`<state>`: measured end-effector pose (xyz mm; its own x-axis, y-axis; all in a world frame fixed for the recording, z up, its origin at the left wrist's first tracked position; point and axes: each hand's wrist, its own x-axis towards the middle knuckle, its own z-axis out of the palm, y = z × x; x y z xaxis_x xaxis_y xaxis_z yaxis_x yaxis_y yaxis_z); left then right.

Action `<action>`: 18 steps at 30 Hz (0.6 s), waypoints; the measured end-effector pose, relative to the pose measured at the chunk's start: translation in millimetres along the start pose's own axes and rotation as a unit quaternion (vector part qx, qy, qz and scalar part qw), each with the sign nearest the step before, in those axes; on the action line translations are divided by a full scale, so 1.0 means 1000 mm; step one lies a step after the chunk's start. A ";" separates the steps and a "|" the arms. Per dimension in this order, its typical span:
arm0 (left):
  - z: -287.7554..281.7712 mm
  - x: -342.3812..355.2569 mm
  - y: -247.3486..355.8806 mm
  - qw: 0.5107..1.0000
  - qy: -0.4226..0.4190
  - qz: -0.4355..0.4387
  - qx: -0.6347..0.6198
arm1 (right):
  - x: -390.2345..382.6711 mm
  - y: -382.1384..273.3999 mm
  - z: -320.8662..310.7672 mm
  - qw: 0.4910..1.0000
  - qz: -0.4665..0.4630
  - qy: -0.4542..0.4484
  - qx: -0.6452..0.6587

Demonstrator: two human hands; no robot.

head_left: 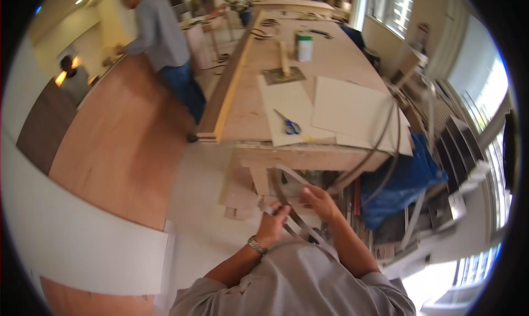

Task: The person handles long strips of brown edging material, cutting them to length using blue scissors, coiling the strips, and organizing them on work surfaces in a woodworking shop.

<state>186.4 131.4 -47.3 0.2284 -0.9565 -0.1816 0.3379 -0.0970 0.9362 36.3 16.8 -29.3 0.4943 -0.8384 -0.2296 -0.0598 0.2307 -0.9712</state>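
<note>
A long, thin, bendy strip of edge banding (pixel 281 191), brown on one face and pale on the other, loops in front of my body below the table end. My left hand (pixel 273 226), with a metal watch on its wrist, is closed around the strip. To its right, my right hand (pixel 322 202) has its fingers bent at the pale part of the loop and seems to pinch it; motion blurs the fingertips. The lower lengths of the strip hang toward my shirt.
Ahead stands a long wooden worktable (pixel 248 103) bearing pale sheets (pixel 347 109), blue-handled scissors (pixel 291 128), a notched spreader (pixel 284 73) and a can (pixel 303 47). A blue tarp (pixel 386 189) and stacked boards lie right. At left, a person (pixel 165 40) leans over a large wooden panel (pixel 118 134).
</note>
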 end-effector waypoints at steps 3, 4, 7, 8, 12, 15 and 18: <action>0.008 -0.013 0.007 0.993 -0.010 0.067 0.097 | 0.027 -0.048 0.069 0.990 0.032 -0.131 0.046; 0.004 -0.015 0.003 0.984 -0.002 0.083 0.159 | 0.038 -0.058 0.081 0.984 0.038 -0.167 0.043; -0.005 -0.025 -0.004 0.979 -0.011 0.015 0.203 | 0.073 -0.075 0.104 0.984 0.027 -0.168 0.057; -0.008 -0.029 -0.006 0.979 -0.003 0.020 0.202 | 0.082 -0.081 0.109 0.983 0.024 -0.176 0.054; -0.023 -0.036 -0.012 0.977 -0.047 -0.023 0.209 | 0.098 -0.133 0.144 0.978 -0.002 -0.198 0.065; -0.028 -0.033 -0.017 0.962 -0.100 -0.003 0.255 | 0.105 -0.166 0.158 0.965 -0.041 -0.229 0.123; -0.024 -0.036 0.003 0.971 -0.068 -0.037 0.226 | 0.104 -0.181 0.158 0.954 -0.071 -0.265 0.118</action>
<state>201.2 172.3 -45.7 0.0848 -0.9667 -0.2415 -0.0932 -0.2490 0.9640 235.7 -34.2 133.0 0.8555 -0.5170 0.0289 0.2072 0.2907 -0.9341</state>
